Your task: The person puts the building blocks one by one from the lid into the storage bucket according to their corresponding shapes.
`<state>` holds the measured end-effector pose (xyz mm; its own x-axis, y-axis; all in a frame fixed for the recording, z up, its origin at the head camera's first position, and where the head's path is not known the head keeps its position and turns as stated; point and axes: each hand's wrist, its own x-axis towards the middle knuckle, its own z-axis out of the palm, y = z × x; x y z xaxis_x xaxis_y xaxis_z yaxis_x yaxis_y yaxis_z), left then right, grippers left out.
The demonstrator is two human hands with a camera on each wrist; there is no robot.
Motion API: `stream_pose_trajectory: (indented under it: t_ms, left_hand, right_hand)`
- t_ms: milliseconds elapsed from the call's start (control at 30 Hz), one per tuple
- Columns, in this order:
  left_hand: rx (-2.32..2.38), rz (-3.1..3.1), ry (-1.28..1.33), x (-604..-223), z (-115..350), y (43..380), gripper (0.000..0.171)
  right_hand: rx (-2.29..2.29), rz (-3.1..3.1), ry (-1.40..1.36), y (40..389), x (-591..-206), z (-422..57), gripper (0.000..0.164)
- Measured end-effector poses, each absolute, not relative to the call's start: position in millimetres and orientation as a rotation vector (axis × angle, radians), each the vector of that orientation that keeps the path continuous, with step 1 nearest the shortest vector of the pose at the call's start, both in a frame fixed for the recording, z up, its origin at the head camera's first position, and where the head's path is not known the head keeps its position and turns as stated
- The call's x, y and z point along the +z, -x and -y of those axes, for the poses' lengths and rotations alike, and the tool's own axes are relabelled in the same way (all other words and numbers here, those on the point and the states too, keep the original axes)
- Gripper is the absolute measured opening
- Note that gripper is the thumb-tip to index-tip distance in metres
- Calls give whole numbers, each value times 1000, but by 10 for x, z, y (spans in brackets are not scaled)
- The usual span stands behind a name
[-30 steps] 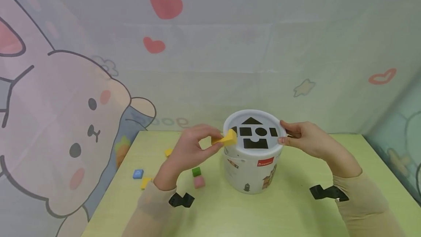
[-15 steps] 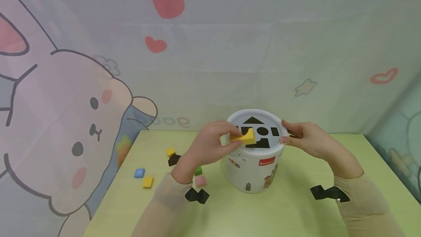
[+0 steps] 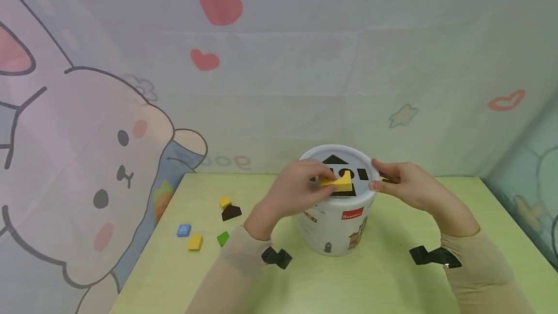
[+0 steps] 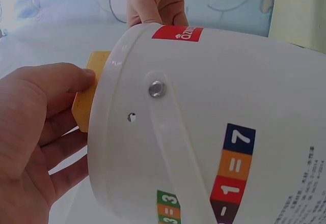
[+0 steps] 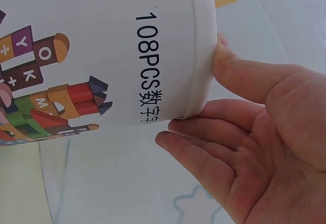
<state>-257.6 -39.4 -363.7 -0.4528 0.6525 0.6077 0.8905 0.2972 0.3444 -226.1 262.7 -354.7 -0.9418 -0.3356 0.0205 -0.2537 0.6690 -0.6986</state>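
My left hand [image 3: 301, 185] pinches a yellow arch block [image 3: 344, 184] between thumb and fingers. The block lies over the arch-shaped hole at the near side of the white lid [image 3: 313, 154]; whether any of it is inside the hole I cannot tell. In the left wrist view the yellow block [image 4: 84, 107] sticks out from the lid's face. The lid, cut with several shaped holes, sits on a white bucket [image 3: 333, 231] standing upright. At its right side, my right hand [image 3: 410, 185] grips the rim, thumb on the near side and fingers farther round.
Left of the bucket, loose blocks lie on the pale green table [image 3: 375, 285]: a blue one [image 3: 184, 230], a yellow one [image 3: 195, 243], another yellow one [image 3: 224, 202], a dark brown one [image 3: 231, 212] and a green one [image 3: 223, 239]. A printed cloth [image 3: 283, 62] hangs behind.
My left hand has carried the yellow arch block rightward, from the lid's left edge to the arch-shaped hole. The right hand stays on the rim. Blocks behind the left arm have come into sight.
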Motion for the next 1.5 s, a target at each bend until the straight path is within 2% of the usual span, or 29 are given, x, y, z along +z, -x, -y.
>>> stream_pose_trajectory:
  t_ms: [600,1500]
  left_hand:
    - [-783,2418,1329,-3669,242,2571,12]
    - [-827,2449,1315,-3666,208,2588,12]
  right_hand:
    - [-1135,-2768,495,2247,-3554,-2649,81]
    - [-1141,-2776,507,2273,-3567,-2680,76]
